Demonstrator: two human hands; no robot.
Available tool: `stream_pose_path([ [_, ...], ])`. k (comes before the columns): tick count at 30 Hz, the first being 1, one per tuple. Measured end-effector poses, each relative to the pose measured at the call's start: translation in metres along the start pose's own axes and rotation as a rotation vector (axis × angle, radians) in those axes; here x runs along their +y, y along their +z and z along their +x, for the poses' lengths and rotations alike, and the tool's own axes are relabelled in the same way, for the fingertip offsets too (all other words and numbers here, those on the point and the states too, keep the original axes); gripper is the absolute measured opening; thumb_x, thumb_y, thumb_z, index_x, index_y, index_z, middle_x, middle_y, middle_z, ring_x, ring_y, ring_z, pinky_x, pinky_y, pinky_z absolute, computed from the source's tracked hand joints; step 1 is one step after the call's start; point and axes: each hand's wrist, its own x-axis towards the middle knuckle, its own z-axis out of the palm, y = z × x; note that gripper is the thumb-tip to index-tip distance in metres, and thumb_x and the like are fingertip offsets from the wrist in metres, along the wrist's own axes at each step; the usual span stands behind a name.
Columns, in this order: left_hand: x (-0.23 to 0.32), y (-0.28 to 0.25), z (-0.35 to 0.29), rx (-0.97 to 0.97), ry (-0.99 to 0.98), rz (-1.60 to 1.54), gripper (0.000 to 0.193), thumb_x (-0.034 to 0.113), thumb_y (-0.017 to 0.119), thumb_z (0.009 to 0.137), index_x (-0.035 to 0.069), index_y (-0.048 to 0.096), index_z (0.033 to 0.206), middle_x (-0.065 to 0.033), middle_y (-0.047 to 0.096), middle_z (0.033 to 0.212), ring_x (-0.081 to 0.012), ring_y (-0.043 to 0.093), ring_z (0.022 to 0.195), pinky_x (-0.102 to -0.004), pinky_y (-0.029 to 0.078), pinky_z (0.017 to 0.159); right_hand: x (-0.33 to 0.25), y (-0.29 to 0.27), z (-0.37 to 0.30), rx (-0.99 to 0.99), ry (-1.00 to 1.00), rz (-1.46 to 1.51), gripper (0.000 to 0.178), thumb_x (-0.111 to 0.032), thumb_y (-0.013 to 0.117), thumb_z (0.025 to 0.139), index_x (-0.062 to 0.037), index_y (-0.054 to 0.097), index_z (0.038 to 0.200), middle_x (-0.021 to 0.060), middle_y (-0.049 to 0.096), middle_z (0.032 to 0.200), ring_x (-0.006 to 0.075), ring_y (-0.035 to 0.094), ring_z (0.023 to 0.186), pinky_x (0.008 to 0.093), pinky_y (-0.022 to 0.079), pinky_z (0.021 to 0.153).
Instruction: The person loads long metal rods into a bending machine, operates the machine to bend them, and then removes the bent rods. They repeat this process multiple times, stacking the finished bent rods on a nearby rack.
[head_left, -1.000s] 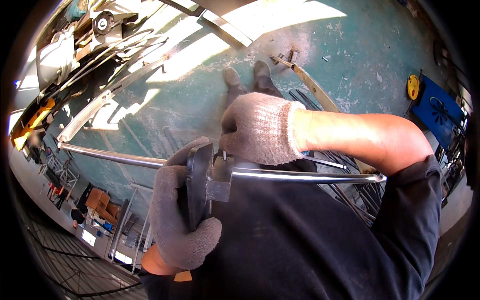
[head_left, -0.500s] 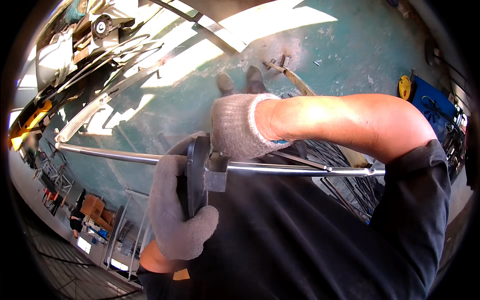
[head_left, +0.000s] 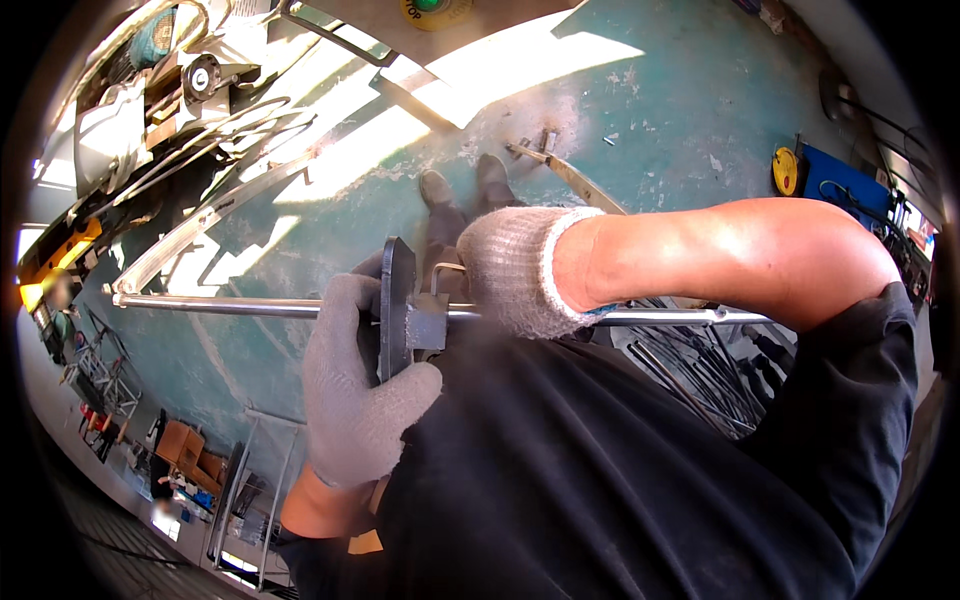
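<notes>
A long shiny metal rod [head_left: 225,306] runs across in front of my body. A black plate [head_left: 397,310] with a small square metal block [head_left: 427,328] fixed to it sits around the rod. My gloved left hand [head_left: 350,385] is closed on the plate, thumb on the near side and fingers behind. A thin L-shaped hex key [head_left: 447,268] has its bent end down at the top of the block. Its other end runs into my gloved right hand [head_left: 510,270], which is closed round it just right of the block; those fingers are mostly hidden.
Black rods [head_left: 690,380] lie in a pile below the rod on the right. A wooden bar [head_left: 575,180] stands beyond my right forearm. Machinery and cables [head_left: 200,80] fill the far left. A metal frame [head_left: 250,490] stands at lower left, and a blue panel [head_left: 845,180] at far right.
My right hand has moved right and slightly down, uncovering the hex key's bent end at the block. The long arm of the key no longer shows along the rod. The plate has shifted slightly upward.
</notes>
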Motion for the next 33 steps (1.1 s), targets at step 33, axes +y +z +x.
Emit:
stream_pose_path([
  [33,-0.018,0.006,0.001,0.007,-0.002,-0.331,0.068,0.008,0.066,0.064,-0.006,0.055,0.130,-0.0047,0.054,0.112,-0.0122,0.054,0.100,-0.0244,0.048,0.093,-0.002,0.009,-0.017,0.204,0.137,0.031,0.018,-0.014,0.067,0.092,-0.0020,0.075,0.103,0.0244,0.075,0.093,0.0443,0.073,0.095,0.0516,0.057,0.083],
])
